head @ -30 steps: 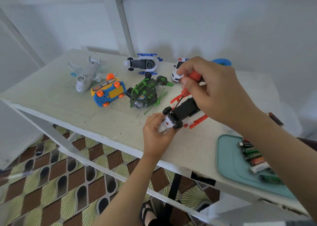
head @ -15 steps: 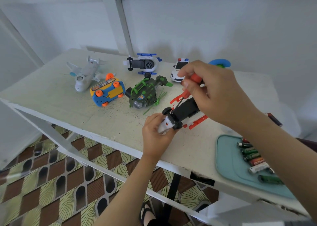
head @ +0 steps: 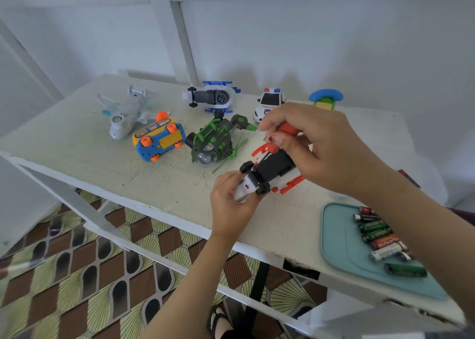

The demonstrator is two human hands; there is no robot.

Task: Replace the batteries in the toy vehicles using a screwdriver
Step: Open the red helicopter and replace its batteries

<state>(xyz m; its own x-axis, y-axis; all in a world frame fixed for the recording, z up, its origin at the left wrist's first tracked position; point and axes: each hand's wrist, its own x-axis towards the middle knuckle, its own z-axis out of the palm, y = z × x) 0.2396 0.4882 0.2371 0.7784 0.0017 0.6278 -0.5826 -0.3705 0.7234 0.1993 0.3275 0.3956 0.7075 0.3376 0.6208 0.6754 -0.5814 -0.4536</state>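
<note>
White worktop (head: 77, 153) fills the head view. Left hand (head: 231, 210) fingers (head: 230, 181) grip the nose of the red and white toy (head: 275, 166), which lies belly up. Right hand (head: 326, 145) fingers (head: 277, 122) pinch the orange screwdriver (head: 288, 129), its tip on the black belly just below them. I think the lid is not off yet. Batteries (head: 377, 233) wait on a tray (head: 341, 248) right of the fingers. More toys, like the green toy (head: 213, 143), lie left of the fingers, so lots is left.
</note>
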